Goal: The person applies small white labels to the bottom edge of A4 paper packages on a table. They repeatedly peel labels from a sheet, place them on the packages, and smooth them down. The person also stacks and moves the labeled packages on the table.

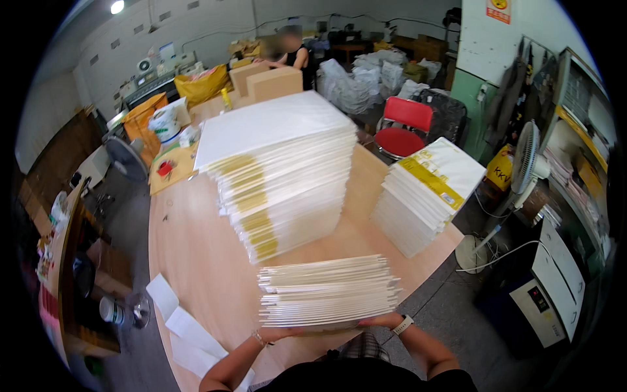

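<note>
Left hand (277,334) and right hand (384,319): touched a slim stack (330,291) of pale packets at its lower corners; fingers partly hidden, how closed I could not tell. Slim stack: was at the table's (189,228) near side. Beyond: stood one tall, yellow-banded stack (281,189); one shorter stack (408,206), rightward. Farther: were one red chair (398,141), cardboard boxes (277,85).

Head-worn fisheye — looking down across table (196,242)

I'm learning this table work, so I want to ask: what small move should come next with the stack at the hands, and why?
Probably square up the small stack: its right-hand edges jut out unevenly, and the left hand and right hand are already at its lower near edge.
</note>
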The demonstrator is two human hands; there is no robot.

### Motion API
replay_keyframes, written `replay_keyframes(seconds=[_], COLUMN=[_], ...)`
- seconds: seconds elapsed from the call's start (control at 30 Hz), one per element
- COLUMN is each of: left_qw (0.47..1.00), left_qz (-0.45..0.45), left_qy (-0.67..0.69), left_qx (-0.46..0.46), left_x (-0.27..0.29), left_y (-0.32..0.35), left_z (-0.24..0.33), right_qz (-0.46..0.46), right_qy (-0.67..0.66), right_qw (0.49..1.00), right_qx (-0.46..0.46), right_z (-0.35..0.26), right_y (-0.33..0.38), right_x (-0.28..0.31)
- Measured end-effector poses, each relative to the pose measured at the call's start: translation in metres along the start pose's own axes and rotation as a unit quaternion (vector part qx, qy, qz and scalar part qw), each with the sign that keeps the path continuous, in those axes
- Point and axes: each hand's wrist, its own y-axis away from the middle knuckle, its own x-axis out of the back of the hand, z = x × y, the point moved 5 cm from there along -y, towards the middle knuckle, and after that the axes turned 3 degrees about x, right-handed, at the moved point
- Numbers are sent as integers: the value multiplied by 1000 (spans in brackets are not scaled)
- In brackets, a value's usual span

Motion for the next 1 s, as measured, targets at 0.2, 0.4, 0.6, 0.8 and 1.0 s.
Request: replay_keyframes(seconds=[0.2, 0.4, 0.6, 0.8, 1.0], left_qw=[975, 962, 871, 838, 818], left_qz=[56, 54, 92, 192, 229], left_qy=[208, 257, 473, 475, 489], left_qx=[-58, -70, -93, -188, -199], left_x=[-22, -93, -180, -228, -231], left_y=[8, -26, -128, -202, -234], left_z=[51, 121, 263, 329, 337], right_qz=[19, -47, -176, -285, -407], right_qy=[-80, 86, 53, 149, 173], right_qw=[997, 993, 983, 946, 895], right_qx=[6, 66, -15, -33, -49], right_z=[-119, -246, -350, -365, -352], right_y=[-10, -22, -95, -163, -202], right_x=[20, 123, 256, 336, 355])
